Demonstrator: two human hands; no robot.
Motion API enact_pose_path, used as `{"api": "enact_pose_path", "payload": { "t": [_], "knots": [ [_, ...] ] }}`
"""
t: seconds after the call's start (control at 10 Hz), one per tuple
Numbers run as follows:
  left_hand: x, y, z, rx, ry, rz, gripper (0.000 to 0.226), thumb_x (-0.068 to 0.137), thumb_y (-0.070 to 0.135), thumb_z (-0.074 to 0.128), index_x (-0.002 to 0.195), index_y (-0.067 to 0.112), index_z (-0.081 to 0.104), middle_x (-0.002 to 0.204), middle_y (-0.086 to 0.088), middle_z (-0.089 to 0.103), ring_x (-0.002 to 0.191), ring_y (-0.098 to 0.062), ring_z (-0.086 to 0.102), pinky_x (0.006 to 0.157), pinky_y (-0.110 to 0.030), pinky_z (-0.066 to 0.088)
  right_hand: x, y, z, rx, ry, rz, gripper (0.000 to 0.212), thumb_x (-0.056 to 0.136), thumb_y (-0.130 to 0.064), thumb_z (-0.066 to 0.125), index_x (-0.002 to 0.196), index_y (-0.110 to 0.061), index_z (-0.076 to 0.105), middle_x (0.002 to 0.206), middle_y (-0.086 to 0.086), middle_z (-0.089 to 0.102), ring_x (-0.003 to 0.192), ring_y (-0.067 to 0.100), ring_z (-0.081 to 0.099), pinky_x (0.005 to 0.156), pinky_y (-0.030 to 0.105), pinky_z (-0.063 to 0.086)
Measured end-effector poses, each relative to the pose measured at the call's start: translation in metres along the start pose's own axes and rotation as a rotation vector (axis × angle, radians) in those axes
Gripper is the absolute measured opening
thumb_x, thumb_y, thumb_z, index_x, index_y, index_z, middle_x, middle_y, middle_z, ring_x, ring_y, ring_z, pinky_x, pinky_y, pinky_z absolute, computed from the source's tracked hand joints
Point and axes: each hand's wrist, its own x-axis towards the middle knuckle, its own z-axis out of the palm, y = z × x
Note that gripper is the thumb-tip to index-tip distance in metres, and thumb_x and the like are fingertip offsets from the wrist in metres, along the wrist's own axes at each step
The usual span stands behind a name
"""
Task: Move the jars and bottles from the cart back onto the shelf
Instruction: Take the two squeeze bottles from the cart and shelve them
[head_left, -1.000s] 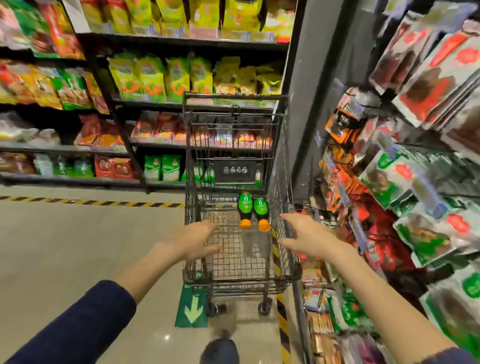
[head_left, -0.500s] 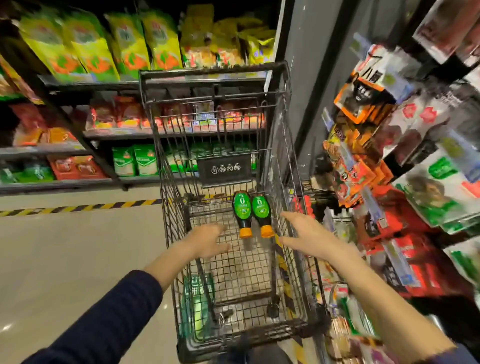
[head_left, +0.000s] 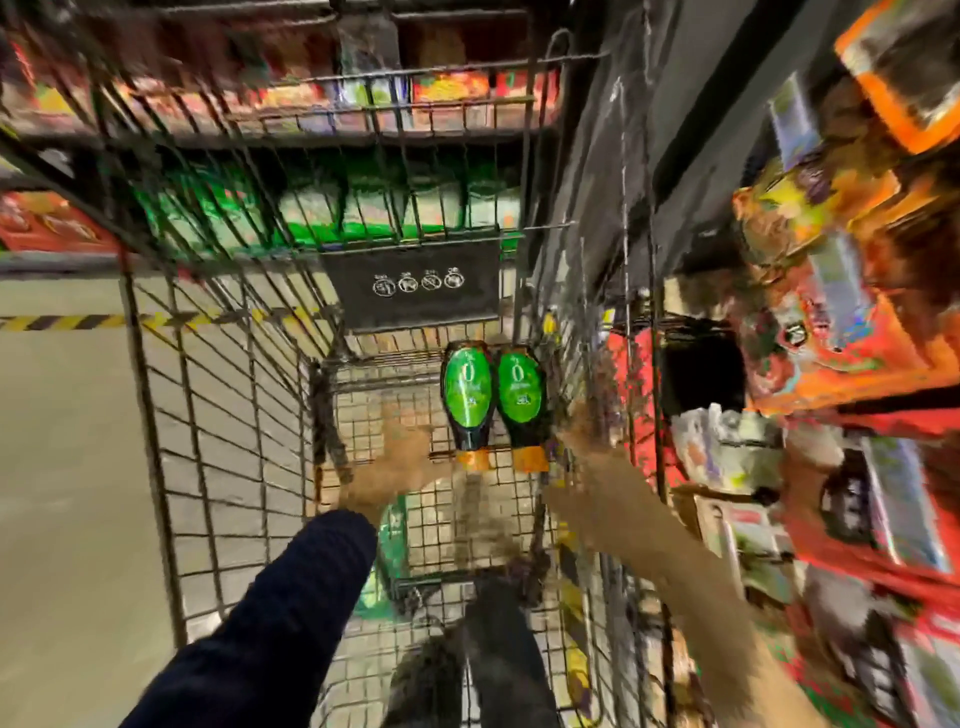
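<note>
Green-labelled dark plastic bottle with orange cap (head_left: 466, 395) and its twin bottle (head_left: 521, 397) lie side by side on the mesh floor of the black wire shopping cart (head_left: 218, 405). They sit at the far end, toward its right wall, caps pointing back at the person.

Change: bottles have not moved, but the view has dropped in close over the basket. Both hands have gone from rim height down inside it. Left hand (head_left: 395, 457), out of a dark blue knit sleeve (head_left: 270, 623), is just beside the first bottle's cap. Right hand (head_left: 587, 452) is just beside the twin's cap. Heavy motion blur: cannot tell whether fingers are released, curled or already touching.

Judgement: a reach to pick up, one bottle per hand, nothing shelved yet.

Cart contents: only these two bottles visible. Black placard with white icons (head_left: 415, 283) hangs on the front wall. Shelf of orange and red packets (head_left: 857, 374) stands right of the cart.
</note>
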Motion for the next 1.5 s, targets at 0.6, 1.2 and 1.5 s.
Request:
{"api": "enact_pose_path", "payload": {
  "t": [0.6,1.2,1.5],
  "knots": [
    [0.12,-0.025,0.069,-0.801,0.113,-0.216,0.078,0.044,0.046,0.091,0.109,0.018,0.057,0.111,-0.005,0.067,0.101,-0.029,0.065,0.089,-0.053,0.052,0.041,0.028,0.016,0.043,-0.121,-0.057,0.074,0.09,-0.04,0.054,0.146,-0.038,0.005,0.153,-0.017,0.017,0.14,0.001,0.014,0.101,0.008,0.014],
    [-0.022,0.021,-0.025,-0.986,0.144,-0.197,0.03,0.076,0.021,0.076,0.082,0.024,0.047,0.087,0.0,0.058,0.081,-0.014,0.056,0.071,-0.026,0.047,0.084,0.023,0.034,0.23,0.012,0.253,0.069,0.084,-0.025,0.065,0.143,-0.011,0.033,0.133,0.012,0.053,0.122,0.025,0.05,0.097,0.03,0.04],
    [-0.101,0.016,-0.067,-0.991,0.276,-0.025,0.035,0.071,0.025,0.077,0.083,0.038,0.046,0.081,0.017,0.055,0.078,0.001,0.056,0.056,-0.008,0.04,0.165,0.059,0.072,0.299,0.083,0.485,0.048,0.077,-0.021,0.074,0.12,-0.003,0.06,0.119,0.014,0.063,0.11,0.031,0.059,0.084,0.032,0.047]
  ]
}}
